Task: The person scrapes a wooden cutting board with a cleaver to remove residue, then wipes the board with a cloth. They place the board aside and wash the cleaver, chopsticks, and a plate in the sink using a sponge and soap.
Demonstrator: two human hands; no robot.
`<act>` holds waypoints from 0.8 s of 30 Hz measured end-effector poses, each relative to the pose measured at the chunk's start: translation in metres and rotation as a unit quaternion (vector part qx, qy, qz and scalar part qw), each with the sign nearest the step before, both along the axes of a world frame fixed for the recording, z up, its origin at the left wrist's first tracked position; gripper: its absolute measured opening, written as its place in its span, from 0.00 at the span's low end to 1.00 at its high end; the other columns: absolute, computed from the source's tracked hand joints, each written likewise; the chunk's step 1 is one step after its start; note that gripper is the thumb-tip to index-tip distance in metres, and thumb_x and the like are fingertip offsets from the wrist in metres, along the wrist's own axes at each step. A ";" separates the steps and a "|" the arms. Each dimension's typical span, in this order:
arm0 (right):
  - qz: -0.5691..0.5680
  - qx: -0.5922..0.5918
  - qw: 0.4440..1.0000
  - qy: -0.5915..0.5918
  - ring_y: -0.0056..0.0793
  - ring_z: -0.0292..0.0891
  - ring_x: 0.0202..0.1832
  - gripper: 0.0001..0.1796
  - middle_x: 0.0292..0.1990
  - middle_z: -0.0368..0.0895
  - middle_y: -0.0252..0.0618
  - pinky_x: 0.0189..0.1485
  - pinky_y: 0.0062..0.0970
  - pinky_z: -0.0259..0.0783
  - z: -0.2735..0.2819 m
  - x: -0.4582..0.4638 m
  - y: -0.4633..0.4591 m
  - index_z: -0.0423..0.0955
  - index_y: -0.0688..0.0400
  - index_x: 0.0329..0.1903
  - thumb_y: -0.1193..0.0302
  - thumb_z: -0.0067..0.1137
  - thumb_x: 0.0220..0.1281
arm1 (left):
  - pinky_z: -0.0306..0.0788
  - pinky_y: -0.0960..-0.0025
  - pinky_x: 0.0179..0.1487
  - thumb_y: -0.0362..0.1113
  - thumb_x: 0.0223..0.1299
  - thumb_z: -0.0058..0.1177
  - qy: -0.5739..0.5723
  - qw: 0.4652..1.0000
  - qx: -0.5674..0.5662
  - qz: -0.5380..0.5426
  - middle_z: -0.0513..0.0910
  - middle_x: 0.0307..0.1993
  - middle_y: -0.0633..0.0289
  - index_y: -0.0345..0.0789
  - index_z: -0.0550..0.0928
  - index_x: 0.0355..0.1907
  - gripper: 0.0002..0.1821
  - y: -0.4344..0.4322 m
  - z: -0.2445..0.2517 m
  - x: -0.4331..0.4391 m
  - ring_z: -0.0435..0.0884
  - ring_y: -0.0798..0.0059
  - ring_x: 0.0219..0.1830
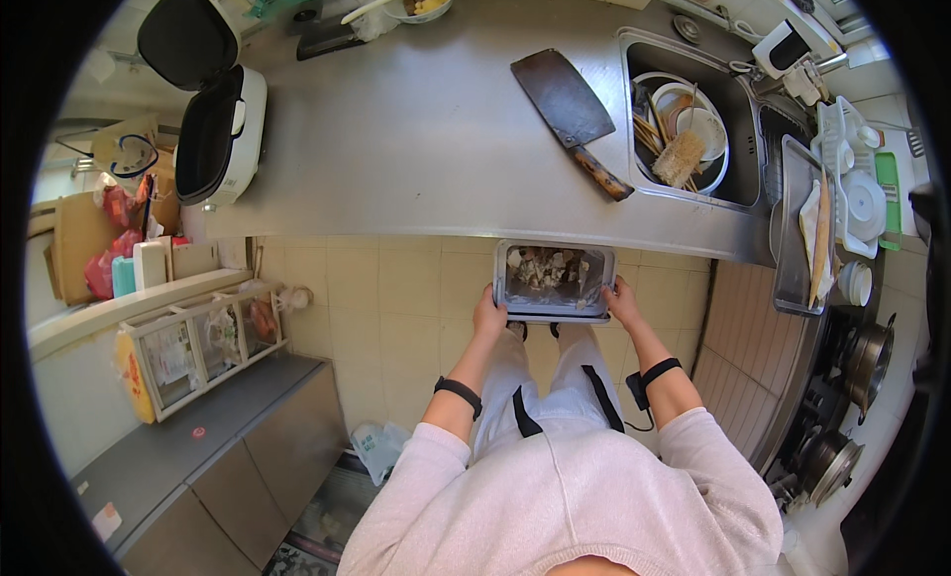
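Observation:
Between my two hands is a grey rectangular plastic bin (501, 279), seen from above, lined with what looks like a plastic bag. Inside lie crumpled pale and brown scraps (546, 268), too small to name. My left hand (489, 312) grips its left side near the front corner, and my right hand (621, 302) has hold of the right side. The bin is at the front edge of a stainless-steel counter (386, 145), in front of my legs. On that counter rests a Chinese cleaver (566, 100), its wooden handle pointing towards the sink.
A sink (743, 182) on the right holds stacked bowls, chopsticks and a loofah scrubber (680, 158). An open rice cooker (249, 138) stands at the counter's left end. Pots (865, 372) sit on the stove at right. A plastic bag (377, 451) lies on the floor at left.

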State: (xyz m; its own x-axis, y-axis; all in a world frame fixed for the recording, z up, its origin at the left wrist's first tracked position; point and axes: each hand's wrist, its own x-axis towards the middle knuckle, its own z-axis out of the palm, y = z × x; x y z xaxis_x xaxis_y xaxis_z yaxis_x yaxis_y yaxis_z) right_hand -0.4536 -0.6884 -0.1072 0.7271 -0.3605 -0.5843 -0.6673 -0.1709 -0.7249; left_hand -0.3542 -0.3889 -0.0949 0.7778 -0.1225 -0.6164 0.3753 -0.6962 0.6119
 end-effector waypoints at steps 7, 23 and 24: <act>0.059 -0.024 0.998 0.001 0.26 0.77 0.32 0.17 0.35 0.80 0.44 0.27 0.26 0.73 0.003 0.037 0.058 0.69 0.65 0.50 0.69 0.55 0.62 | 0.72 0.69 0.47 0.25 0.53 0.53 0.012 0.995 -0.090 0.049 0.82 0.39 0.55 0.38 0.71 0.57 0.26 0.076 -0.009 0.033 0.80 0.68 0.41; 0.109 -0.085 0.990 0.010 0.58 0.74 0.44 0.23 0.39 0.77 0.61 0.44 0.44 0.69 0.027 0.156 0.268 0.69 0.67 0.45 0.61 0.59 0.56 | 0.54 0.65 0.67 0.30 0.54 0.58 -0.104 0.921 -0.015 0.375 0.55 0.67 0.51 0.35 0.56 0.68 0.39 0.198 0.021 0.091 0.57 0.62 0.67; 0.111 -0.088 0.990 0.010 0.59 0.73 0.43 0.22 0.39 0.77 0.61 0.44 0.45 0.69 0.025 0.157 0.273 0.68 0.66 0.45 0.61 0.58 0.56 | 0.51 0.64 0.68 0.31 0.54 0.59 -0.108 0.916 -0.010 0.387 0.51 0.69 0.50 0.35 0.55 0.68 0.41 0.197 0.023 0.091 0.54 0.60 0.69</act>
State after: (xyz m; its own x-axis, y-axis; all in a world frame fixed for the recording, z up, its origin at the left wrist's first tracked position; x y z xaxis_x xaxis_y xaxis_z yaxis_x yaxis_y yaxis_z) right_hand -0.2964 -0.4152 -0.0825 0.7886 -0.2907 -0.5419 -0.6132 -0.4382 -0.6573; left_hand -0.2631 -0.1918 -0.0722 0.7398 0.5076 -0.4416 0.6200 -0.2596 0.7404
